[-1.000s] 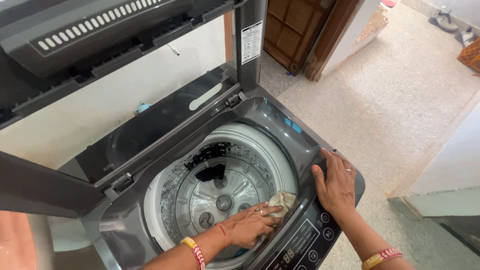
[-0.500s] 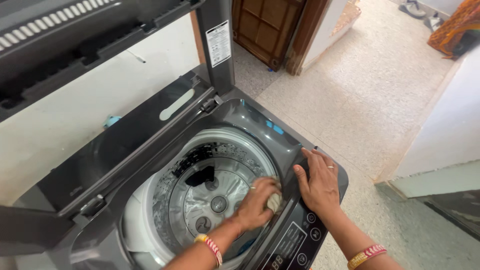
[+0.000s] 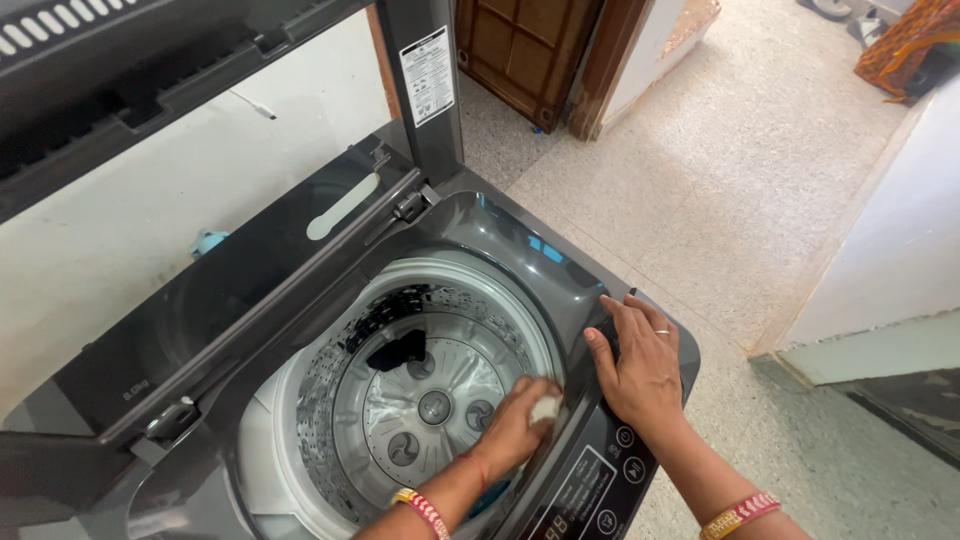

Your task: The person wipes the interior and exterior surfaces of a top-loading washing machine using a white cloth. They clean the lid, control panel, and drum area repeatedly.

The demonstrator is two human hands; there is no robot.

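At the front rim of the open grey washing machine [image 3: 520, 240], our left hand [image 3: 515, 425] is closed around a small pale cloth [image 3: 545, 408], pressing it against the inner edge of the white tub ring [image 3: 470, 280]. Our right hand [image 3: 640, 365] lies flat and spread on the machine's front right corner, just above the control panel [image 3: 600, 490]. Down inside the steel drum [image 3: 420, 400] sits a dark scrap [image 3: 397, 350], and the lid [image 3: 230, 270] stands raised behind

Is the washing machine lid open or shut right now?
Open. The lid is folded up and back toward the wall, and the drum is exposed, with the left hand pressing a cloth inside its rim.
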